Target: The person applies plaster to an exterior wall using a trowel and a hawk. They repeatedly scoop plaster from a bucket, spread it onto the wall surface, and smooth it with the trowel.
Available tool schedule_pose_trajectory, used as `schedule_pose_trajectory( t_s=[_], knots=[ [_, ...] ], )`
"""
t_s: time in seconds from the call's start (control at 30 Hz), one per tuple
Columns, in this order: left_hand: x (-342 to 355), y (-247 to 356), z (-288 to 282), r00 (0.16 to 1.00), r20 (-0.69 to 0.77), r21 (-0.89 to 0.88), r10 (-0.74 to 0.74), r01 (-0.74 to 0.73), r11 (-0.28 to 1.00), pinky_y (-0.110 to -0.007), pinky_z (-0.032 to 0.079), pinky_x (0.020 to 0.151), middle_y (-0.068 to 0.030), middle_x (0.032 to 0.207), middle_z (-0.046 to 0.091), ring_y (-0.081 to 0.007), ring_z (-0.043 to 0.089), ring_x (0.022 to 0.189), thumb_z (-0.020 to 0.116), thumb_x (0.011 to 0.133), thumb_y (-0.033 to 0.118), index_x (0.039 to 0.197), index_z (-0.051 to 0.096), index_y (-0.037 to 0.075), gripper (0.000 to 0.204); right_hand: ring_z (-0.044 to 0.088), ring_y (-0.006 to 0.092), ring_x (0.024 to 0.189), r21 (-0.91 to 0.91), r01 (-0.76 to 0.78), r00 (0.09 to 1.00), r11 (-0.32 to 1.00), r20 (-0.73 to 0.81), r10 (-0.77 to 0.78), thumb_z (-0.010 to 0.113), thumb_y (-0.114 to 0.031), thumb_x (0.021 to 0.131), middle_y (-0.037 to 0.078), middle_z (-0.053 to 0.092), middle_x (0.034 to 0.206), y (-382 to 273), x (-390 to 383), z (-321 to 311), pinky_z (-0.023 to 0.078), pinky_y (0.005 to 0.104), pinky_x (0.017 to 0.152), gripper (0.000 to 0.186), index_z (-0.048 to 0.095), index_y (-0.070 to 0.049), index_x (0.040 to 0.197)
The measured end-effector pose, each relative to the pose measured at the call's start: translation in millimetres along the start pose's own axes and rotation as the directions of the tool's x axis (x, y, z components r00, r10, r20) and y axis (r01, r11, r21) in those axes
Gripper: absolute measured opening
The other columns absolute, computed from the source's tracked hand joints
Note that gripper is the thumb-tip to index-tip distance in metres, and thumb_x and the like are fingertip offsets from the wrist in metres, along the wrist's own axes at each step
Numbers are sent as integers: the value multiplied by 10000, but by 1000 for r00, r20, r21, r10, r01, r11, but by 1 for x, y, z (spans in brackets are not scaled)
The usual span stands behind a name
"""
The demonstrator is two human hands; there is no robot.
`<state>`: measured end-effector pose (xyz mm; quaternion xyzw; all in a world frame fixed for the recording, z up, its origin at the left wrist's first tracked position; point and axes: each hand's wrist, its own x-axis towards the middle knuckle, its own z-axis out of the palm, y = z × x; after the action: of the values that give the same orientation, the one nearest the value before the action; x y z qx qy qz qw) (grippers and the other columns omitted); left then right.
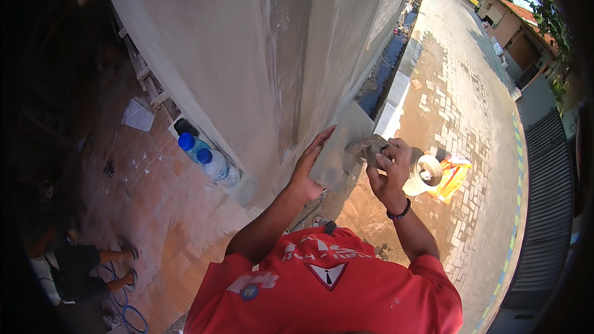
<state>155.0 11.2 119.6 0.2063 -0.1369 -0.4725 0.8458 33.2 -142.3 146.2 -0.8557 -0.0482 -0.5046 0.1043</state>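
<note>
Up close, the person faces the outer corner of a grey plastered wall (247, 55). The left hand (309, 164) lies flat with its fingers (320, 142) stretched and released, touching a flat grey board (343, 142) that leans against the corner; it steadies the board and clasps nothing. The right hand (388, 170) is clenched around the handle of a trowel (366, 147), whose mortar-caked blade points left toward the board and meets its right edge. So the board lies just left of the right hand and directly under the left palm, its long axis running up and to the right along the wall edge. The left hand is nearer the board; the right is nearer the trowel.

Below the hands, a white bucket (427, 173) sits by a yellow bag (455, 176) on the brick paving (470, 86). Two blue-capped bottles (207, 158) rest at the wall's foot on the left. Another person's legs (93, 266) show at lower left.
</note>
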Motion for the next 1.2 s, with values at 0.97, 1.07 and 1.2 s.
schedule_pose_trajectory(
  t_s=[0.97,1.07,1.2],
  knots=[
    [-28,76,31,910,410,533,58,-291,794,-312,298,1073,-114,1358,470,-187,444,1263,522,796,69,1388,390,12,610,519,362,1053,-42,200,966,979,-158,-204,773,-19,658,131,485,1158,-33,23,-38,473,449,857,327,669,-166,931],
    [-28,80,28,906,413,532,89,-320,784,-309,302,1070,-106,1366,466,-185,446,1260,537,796,73,1390,389,15,614,515,364,1057,-145,225,969,963,-67,-237,757,-19,668,147,477,1212,-37,31,-43,463,448,857,385,642,-183,997],
    [-31,79,20,916,392,498,85,-290,817,-304,318,1059,-97,1379,451,-182,452,1251,526,813,76,1395,391,35,599,506,358,1057,-213,270,939,939,-155,-305,724,9,665,146,471,1217,-28,45,-33,463,446,846,411,608,-172,1016]
  ],
)
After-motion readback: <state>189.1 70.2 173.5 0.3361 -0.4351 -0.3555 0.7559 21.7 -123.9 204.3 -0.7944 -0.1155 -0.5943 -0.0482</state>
